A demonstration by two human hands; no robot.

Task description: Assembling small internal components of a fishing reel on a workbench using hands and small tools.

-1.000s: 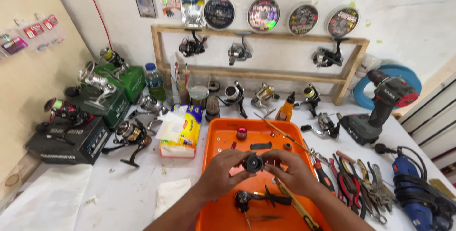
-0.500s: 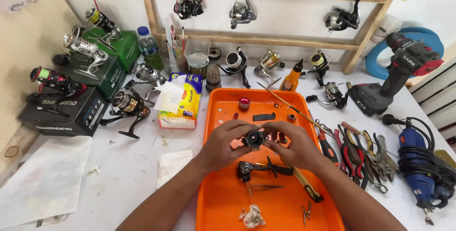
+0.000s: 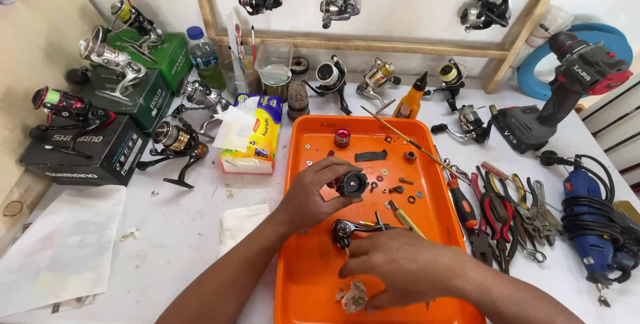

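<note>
An orange tray (image 3: 313, 277) lies on the white table with small reel parts scattered in it. My left hand (image 3: 313, 192) grips a round black reel part (image 3: 352, 183) just above the tray's middle. My right hand (image 3: 400, 265) rests palm down near the tray's front, fingers over a crumpled scrap of tissue (image 3: 352, 295). Just above that hand lies a black reel handle (image 3: 352, 229). A red knob (image 3: 342, 138), washers and screws sit farther back in the tray.
Several spinning reels stand on boxes (image 3: 87, 157) at left and on a wooden rack (image 3: 373, 44) behind. Pliers and screwdrivers (image 3: 507, 207) lie right of the tray. A cordless drill (image 3: 567, 91) and a blue rotary tool (image 3: 590, 221) sit at right. A food wrap box (image 3: 257, 139) lies left.
My right hand has left the round black part and dropped to the tray's front by the tissue scrap. The left hand keeps holding the part. The view has tilted down.
</note>
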